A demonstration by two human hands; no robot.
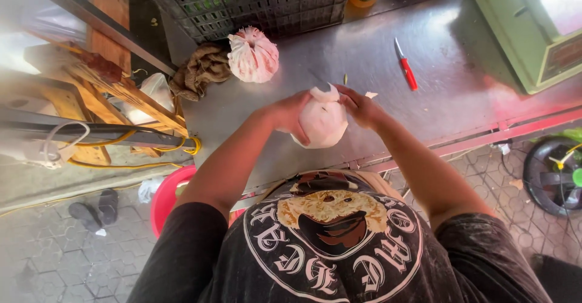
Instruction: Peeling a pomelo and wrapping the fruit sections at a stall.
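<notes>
1. Both hands grip a white bag (322,121) over the counter (436,97): left hand (291,112) wraps its side, right hand (361,106) pinches its top.
2. Another tied bag (253,56) lies beside a brown rag (200,68).
3. Red knife (406,66) lies apart.

I am looking down at a steel counter (461,91) that is catching bright daylight. Grey paving tiles (66,260) are covering the ground below. A wooden frame (115,91) is leaning at the left, and a dark plastic crate (248,0) is sitting along the counter's far edge.
</notes>
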